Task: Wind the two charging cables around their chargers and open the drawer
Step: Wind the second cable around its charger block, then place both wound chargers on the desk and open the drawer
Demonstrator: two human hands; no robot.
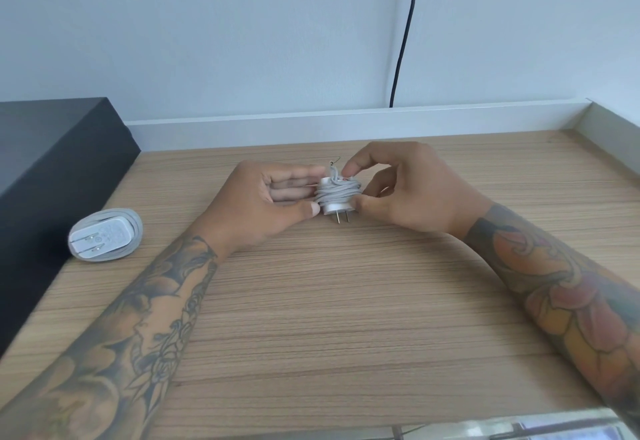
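While the left hand [273, 198] is steadying the second charger [337, 197] above the table [346, 318] between thumb and nearly straight fingers, the right hand [391, 186] is pinching the cable end [335, 174]; tucking it under a tight turn would probably stop unwinding. One wound charger [105, 239] is lying at the left.

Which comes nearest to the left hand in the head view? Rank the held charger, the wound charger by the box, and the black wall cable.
1. Held charger: touching the left hand, at centre.
2. Wound charger: far left, beside the black box.
3. Black wall cable: up the wall behind.
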